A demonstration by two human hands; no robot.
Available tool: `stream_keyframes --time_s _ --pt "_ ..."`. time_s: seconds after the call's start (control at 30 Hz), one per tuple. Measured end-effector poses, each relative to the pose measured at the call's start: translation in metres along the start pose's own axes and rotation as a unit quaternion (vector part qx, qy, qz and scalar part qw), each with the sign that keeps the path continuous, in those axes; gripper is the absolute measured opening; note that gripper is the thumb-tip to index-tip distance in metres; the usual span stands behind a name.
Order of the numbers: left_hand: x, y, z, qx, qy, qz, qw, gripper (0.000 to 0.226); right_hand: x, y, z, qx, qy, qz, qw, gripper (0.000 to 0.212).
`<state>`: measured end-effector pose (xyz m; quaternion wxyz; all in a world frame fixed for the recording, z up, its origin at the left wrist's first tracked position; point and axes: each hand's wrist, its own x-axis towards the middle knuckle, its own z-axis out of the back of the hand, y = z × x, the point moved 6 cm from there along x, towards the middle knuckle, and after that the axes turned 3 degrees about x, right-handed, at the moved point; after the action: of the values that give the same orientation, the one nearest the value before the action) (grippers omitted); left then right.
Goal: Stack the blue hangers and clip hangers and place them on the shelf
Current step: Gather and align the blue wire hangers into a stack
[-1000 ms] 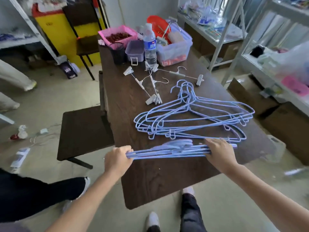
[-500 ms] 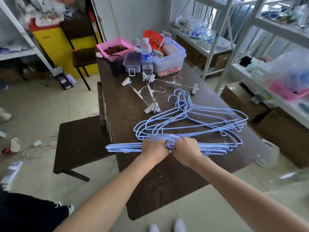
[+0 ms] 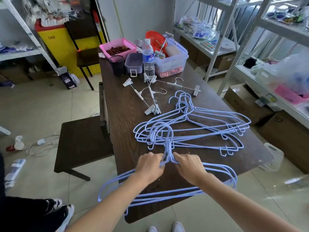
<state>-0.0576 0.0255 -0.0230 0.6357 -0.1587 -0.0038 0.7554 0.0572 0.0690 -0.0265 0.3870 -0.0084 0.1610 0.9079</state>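
A stack of blue hangers (image 3: 167, 193) is held above the near end of the dark table (image 3: 127, 114), with the hooks pointing away from me. My left hand (image 3: 149, 166) grips the stack's left shoulder just beside the necks. My right hand (image 3: 189, 166) grips the right shoulder, so both hands flank the hooks. A second pile of blue hangers (image 3: 197, 129) lies loose on the table beyond my hands. Three white clip hangers (image 3: 150, 97) lie further back, near the table's middle.
At the table's far end stand a water bottle (image 3: 148, 59), a clear plastic box (image 3: 172, 62), a pink basket (image 3: 117, 48) and a purple tub (image 3: 134, 63). White metal shelves (image 3: 250, 52) line the right side. A dark bench (image 3: 82, 143) sits left of the table. Cardboard boxes (image 3: 284, 136) lie under the shelves.
The held stack has tipped from edge-on to lying flatter, hooks pointing away. My hands went from the stack's outer ends to its middle, and now grip beside the necks.
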Motion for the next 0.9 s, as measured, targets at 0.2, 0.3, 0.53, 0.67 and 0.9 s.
stream_keyframes --time_s 0.2,0.3,0.53,0.67,0.9 --pt "-0.008 -0.005 0.041 -0.024 -0.146 -0.068 0.987 0.026 -0.003 0.019 0.051 -0.052 -0.152 0.076 0.984 0.016" --pt "-0.009 -0.003 0.035 -0.008 -0.110 -0.045 0.993 0.025 -0.006 0.025 0.057 -0.055 -0.138 0.069 0.986 0.022" --pt "0.005 -0.001 0.024 -0.024 0.022 0.005 0.999 0.043 0.010 0.008 0.034 -0.013 -0.089 -0.011 0.996 0.021" --pt "0.002 0.011 0.028 -0.277 0.253 -0.024 0.927 0.021 0.009 0.004 0.034 -0.011 -0.072 0.014 0.997 0.021" --pt "-0.005 0.040 0.030 -0.268 0.250 -0.042 0.930 0.026 0.006 0.003 0.032 -0.016 -0.055 0.044 0.997 0.028"
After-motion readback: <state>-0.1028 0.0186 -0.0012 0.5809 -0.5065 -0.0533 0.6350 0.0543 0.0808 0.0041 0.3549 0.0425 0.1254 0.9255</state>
